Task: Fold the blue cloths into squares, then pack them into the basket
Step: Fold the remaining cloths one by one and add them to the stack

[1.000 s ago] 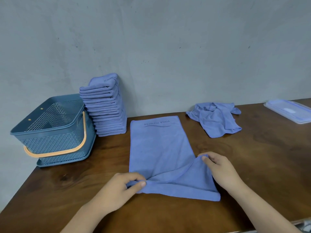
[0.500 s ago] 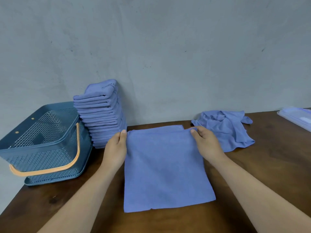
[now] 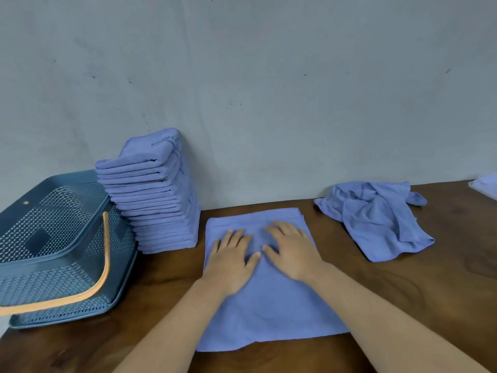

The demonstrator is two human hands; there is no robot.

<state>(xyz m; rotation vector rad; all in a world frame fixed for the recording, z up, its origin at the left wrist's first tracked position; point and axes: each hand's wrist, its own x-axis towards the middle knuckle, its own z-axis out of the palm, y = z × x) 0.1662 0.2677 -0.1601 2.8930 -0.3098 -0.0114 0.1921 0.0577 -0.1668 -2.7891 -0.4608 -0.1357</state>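
Note:
A blue cloth (image 3: 271,313), folded in half, lies flat on the brown table in front of me. My left hand (image 3: 230,261) and my right hand (image 3: 291,251) lie side by side on its far half, palms down with fingers spread and straight. A tall stack of folded blue cloths (image 3: 158,197) stands against the wall to the left. Left of the stack sits the blue mesh basket (image 3: 53,238) with an orange handle; it looks empty. A crumpled blue cloth (image 3: 376,216) lies at the right.
The wooden table (image 3: 430,292) ends at a grey wall just behind the cloths. A pale flat lid or tray (image 3: 486,185) shows at the far right edge. The basket overhangs the table's left edge.
The near edge of the cloth was lifted and carried to the far edge, folding it in half. Both hands then let go of the far corners and moved inward to lie flat on it.

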